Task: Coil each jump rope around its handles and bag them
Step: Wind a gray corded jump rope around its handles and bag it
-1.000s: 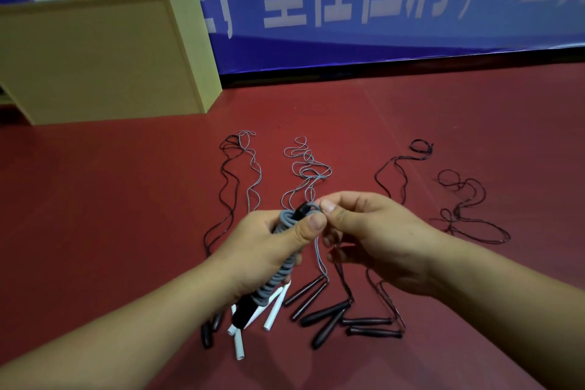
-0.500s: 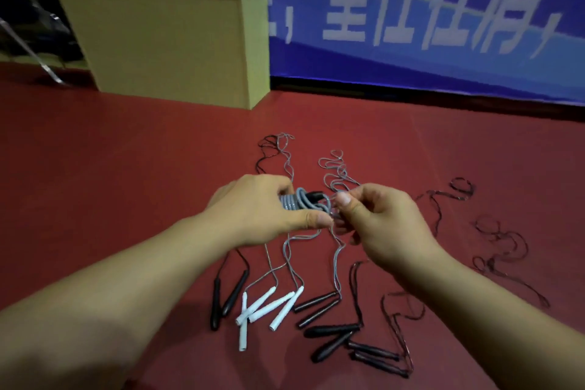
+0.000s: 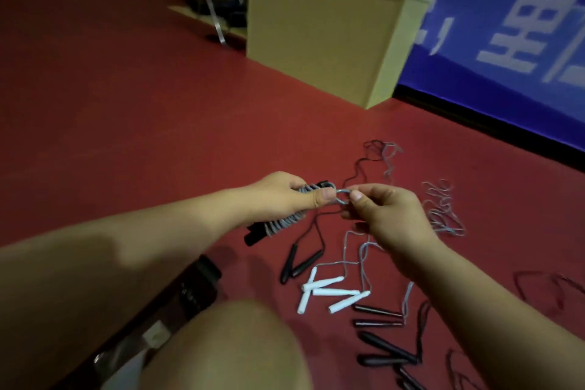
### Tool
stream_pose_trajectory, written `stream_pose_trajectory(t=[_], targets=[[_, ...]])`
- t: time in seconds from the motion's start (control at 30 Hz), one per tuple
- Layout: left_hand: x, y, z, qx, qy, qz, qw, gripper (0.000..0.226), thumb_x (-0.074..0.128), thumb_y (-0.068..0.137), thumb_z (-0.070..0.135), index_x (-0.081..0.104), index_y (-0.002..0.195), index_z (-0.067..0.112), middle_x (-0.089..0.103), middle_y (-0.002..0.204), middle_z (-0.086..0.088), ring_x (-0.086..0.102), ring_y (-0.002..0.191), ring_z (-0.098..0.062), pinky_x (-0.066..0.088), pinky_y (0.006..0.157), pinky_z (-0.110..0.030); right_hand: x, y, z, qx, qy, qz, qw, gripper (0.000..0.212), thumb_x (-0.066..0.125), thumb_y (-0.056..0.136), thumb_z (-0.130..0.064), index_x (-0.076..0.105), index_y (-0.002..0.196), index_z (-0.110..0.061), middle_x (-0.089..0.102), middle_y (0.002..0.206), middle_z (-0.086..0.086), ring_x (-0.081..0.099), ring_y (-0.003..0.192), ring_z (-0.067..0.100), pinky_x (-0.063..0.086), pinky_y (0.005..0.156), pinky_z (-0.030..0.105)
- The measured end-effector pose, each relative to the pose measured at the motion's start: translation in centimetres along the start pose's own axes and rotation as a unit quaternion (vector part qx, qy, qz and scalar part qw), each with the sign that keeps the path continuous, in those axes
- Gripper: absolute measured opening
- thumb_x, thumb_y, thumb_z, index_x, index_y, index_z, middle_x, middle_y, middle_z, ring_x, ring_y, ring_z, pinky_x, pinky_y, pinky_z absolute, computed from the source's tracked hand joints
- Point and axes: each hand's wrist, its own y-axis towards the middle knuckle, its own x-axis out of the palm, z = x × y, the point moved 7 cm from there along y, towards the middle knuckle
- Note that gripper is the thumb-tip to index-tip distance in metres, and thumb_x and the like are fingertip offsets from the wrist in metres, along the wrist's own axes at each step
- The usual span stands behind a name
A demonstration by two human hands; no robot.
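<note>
1. Head view, centre: my left hand (image 3: 285, 196) grips the coiled jump rope (image 3: 278, 215), fingers curled round the black handles with grey cord wound tight along them. My thumb presses the last turn near the upper end. The bundle tilts from about 1 o'clock down to 7 o'clock, and its black lower end sticks out below my palm.
2. Head view, just to the 3 o'clock side of that: my right hand (image 3: 389, 218) pinches a small grey loop of cord (image 3: 343, 199) between thumb and forefinger, the other fingers curled under. The loop touches the top of the bundle, right beside my left thumb.
3. Head view, at 5 o'clock from my hands, on the red floor (image 3: 126, 123): a pair of black handles (image 3: 299, 263) lies side by side; white handles (image 3: 329, 293) lie crossed just beyond them, with grey cord trailing up under my right wrist.
4. Head view, lower right: more dark handles (image 3: 380, 320) lie in a loose heap, partly hidden by my right forearm.
5. Head view, at 1 to 3 o'clock: loose tangles of cord (image 3: 443, 209) lie spread on the floor, grey and dark, too blurred to count.
6. Head view, 12 o'clock: a tan box (image 3: 319, 35) stands against a blue banner (image 3: 506, 25) with white characters.
7. Head view, bottom: my bare knee (image 3: 228, 348) fills the foreground.
</note>
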Motion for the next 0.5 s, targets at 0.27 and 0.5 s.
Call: stream_pose_trajectory(t=[0.27, 0.5], targets=[[0.4, -6.1, -19.1, -0.199, -0.314, 0.123, 0.920, 0.045, 0.066, 0.084, 0.057, 0.062, 0.073, 0.013, 0.062, 0.071, -0.003, 0.058, 0.059, -0.017, 0.047, 0.064, -0.027, 13.8, -0.2, 9.5, 0.105, -0.023, -0.121, 0.987, 0.014, 0.055, 0.097, -0.008, 0.065, 0.105, -0.003, 0.067, 0.081, 0.013, 0.059, 0.059, 0.015, 0.049, 0.050, 0.019], [2.6, -12.2, -31.4, -0.320, -0.480, 0.177, 0.798, 0.044, 0.067, 0.084, 0.056, 0.062, 0.082, 0.012, 0.058, 0.064, -0.002, 0.055, 0.052, -0.015, 0.048, 0.054, -0.024, 23.4, -1.1, 14.0, 0.153, -0.024, -0.205, 0.966, 0.010, 0.057, 0.096, -0.013, 0.067, 0.097, -0.011, 0.068, 0.078, 0.005, 0.059, 0.062, 0.013, 0.051, 0.061, 0.026]])
